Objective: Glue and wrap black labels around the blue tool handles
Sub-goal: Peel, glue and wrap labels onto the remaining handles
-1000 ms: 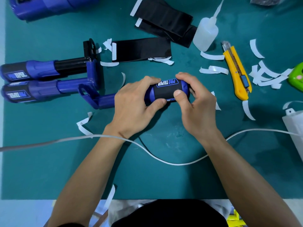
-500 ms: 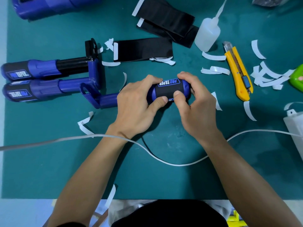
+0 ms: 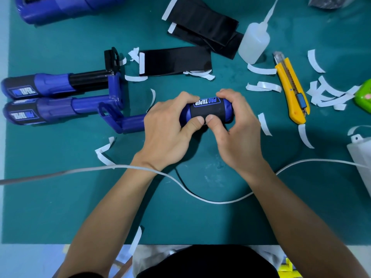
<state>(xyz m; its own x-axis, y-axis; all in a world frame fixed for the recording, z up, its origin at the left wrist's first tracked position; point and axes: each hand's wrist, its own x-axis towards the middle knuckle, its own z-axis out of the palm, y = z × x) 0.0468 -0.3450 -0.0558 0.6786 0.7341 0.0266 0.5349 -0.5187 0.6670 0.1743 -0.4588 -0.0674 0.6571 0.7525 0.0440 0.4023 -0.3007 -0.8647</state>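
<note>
Left hand (image 3: 168, 129), right hand (image 3: 237, 130) grip handle (image 3: 210, 111).

The green surface (image 3: 60, 197) carries at its left a blue tool with a black shaft (image 3: 52, 85) and a second blue tool (image 3: 54, 110) side by side, with the bracket end of a third blue tool (image 3: 120, 121) just in front of them. Farther back lie a flat black label (image 3: 176, 61), a stack of black labels (image 3: 202, 23) and a white squeeze bottle (image 3: 254, 44) just beside the stack, with a yellow utility knife (image 3: 291, 91) to the right. White paper strips (image 3: 329, 93) are scattered about, and a white cable (image 3: 200, 198) loops across the near half.
</note>
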